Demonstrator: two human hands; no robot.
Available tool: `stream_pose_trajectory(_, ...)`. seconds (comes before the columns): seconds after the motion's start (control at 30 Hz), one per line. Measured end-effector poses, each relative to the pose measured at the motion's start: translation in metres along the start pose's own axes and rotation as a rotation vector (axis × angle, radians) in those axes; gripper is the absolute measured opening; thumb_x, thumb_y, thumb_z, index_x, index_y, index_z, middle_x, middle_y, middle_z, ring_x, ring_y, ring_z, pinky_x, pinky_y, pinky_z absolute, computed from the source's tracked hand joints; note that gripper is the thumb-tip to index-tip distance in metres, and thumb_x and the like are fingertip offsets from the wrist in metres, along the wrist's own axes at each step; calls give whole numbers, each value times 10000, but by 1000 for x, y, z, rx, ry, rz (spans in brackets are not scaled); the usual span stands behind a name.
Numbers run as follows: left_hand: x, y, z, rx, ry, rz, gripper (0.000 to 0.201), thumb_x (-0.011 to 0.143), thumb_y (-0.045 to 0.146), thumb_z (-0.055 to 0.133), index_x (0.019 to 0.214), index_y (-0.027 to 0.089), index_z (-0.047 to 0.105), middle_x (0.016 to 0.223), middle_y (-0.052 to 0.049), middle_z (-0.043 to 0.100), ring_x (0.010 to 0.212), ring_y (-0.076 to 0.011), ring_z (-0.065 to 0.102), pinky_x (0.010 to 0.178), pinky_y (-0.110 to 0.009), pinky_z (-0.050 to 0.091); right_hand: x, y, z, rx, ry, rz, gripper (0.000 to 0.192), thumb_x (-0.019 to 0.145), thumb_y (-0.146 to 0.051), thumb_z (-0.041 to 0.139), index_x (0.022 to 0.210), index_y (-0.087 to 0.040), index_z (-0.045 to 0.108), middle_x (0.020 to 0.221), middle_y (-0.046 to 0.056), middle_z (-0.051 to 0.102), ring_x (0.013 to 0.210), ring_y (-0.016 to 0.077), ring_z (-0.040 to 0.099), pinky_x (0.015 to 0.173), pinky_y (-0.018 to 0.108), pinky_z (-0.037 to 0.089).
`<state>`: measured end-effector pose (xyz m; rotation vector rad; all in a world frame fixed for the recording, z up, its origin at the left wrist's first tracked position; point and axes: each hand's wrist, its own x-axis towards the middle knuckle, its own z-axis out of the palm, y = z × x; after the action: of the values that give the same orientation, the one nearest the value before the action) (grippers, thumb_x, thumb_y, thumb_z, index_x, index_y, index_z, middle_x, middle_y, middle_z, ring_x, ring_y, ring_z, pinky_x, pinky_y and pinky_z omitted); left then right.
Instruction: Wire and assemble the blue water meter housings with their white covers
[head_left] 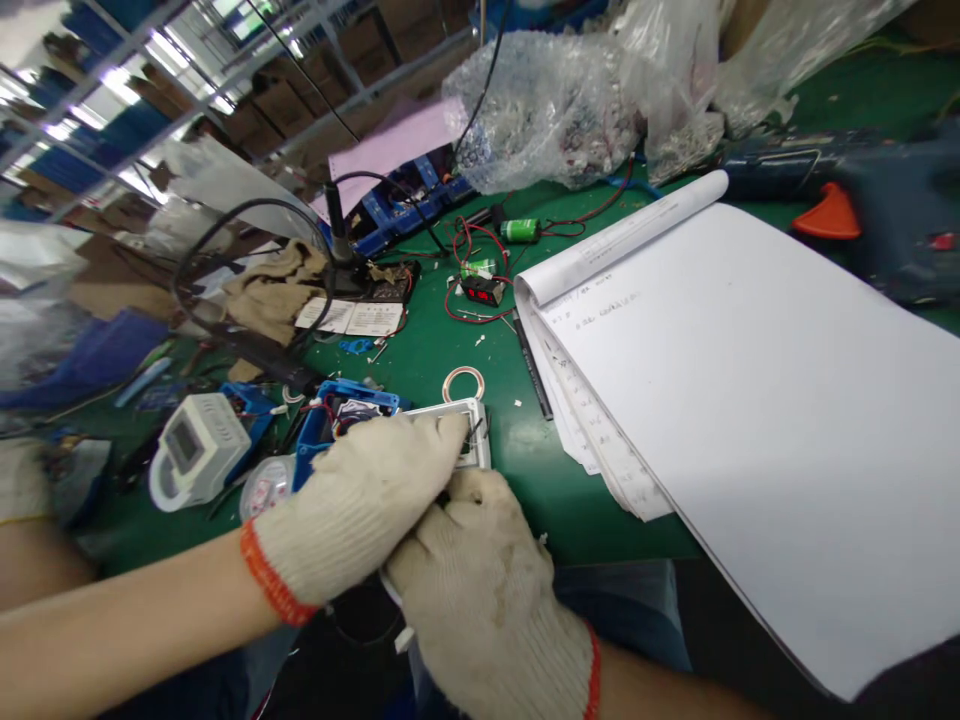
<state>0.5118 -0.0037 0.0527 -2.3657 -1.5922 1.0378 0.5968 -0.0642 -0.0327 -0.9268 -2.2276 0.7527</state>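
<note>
Head view: left hand (360, 510) and right hand (487, 590), both gloved, gripping white plastic case (469, 425) just left of paper pad (750, 400). Seems mid-fitting. Next, probably steady pinch, small push.

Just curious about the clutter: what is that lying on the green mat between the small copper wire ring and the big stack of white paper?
A slim black pen lies between the copper wire ring and the white paper stack, along the stack's edge on the green mat, seen in the head view.

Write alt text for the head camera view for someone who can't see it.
Two gloved hands, left hand and right hand, hold a small white housing over a green bench. A paper pad lies to the right, a white timer to the left.
</note>
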Motion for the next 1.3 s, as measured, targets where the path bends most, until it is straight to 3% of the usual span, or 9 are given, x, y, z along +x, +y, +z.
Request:
stream_pose_trajectory(0.2,-4,-27,6,-77,98,58,252,970,227,406,1076,210,634,784,-58,666,675,-267,688,562,-341,497,-14,-9,-13,-137,27,1,53,932,-189,596,904,-204,639,772,10,669,716,190,575,880,415,438)
stream_pose_trajectory(0.33,-12,-15,2,-96,157,96,305,923,83,403,1072,197,644,952,-93,693,846,-276,701,745,-399,546,-13,-10,-11,-154,61,17,109,942,-181,575,974,-235,664,836,9,704,764,194,602,889,406,447)
stream_pose_trajectory(0.47,-6,1,3,-190,183,56,283,902,56,409,1051,141,633,885,-126,683,799,-254,704,711,-367,556,-3,-6,-5,-144,53,87,178,937,-274,584,1050,-296,720,952,46,747,907,233,634,861,389,479)
stream_pose_trajectory(0.6,2,-2,18,-282,255,75,278,905,69,407,1055,139,631,885,-131,683,799,-277,709,679,-380,556,4,-12,-14,-211,27,131,229,911,-298,623,1114,-324,726,989,31,764,970,242,633,814,346,482)
stream_pose_trajectory(0.8,-20,-56,36,-518,415,227,163,924,239,526,1034,243,647,968,-13,702,868,-191,692,745,-284,536,2,-26,-42,-216,-87,149,181,896,-235,654,996,-345,757,888,-25,776,880,202,660,808,323,443)
stream_pose_trajectory(0.87,-37,-85,46,-643,537,127,208,959,297,481,1087,231,632,1074,-21,694,955,-167,671,815,-259,522,-5,-23,-51,-162,-57,138,248,916,-192,612,1065,-335,750,946,-19,780,924,197,672,844,320,457)
stream_pose_trajectory(0.97,-58,-125,68,-904,749,-174,231,928,328,506,1073,224,652,1073,-20,701,984,-184,654,859,-270,503,-19,-17,-62,-69,39,103,305,919,-165,593,1156,-306,723,1043,1,774,978,199,682,882,328,488)
stream_pose_trajectory(1.13,-54,-144,102,-903,574,-178,408,912,386,471,1264,242,619,1208,-44,688,1081,-223,640,924,-308,489,-31,-19,-63,6,76,63,312,872,-136,643,1129,-289,729,1003,18,763,940,200,696,822,321,541)
stream_pose_trajectory(1.3,-32,-129,97,-838,560,-152,367,922,374,455,1192,271,681,1089,-62,702,993,-228,650,877,-319,488,-21,-30,-62,-109,22,109,331,830,-67,636,1047,-284,759,934,19,755,903,217,691,807,351,539)
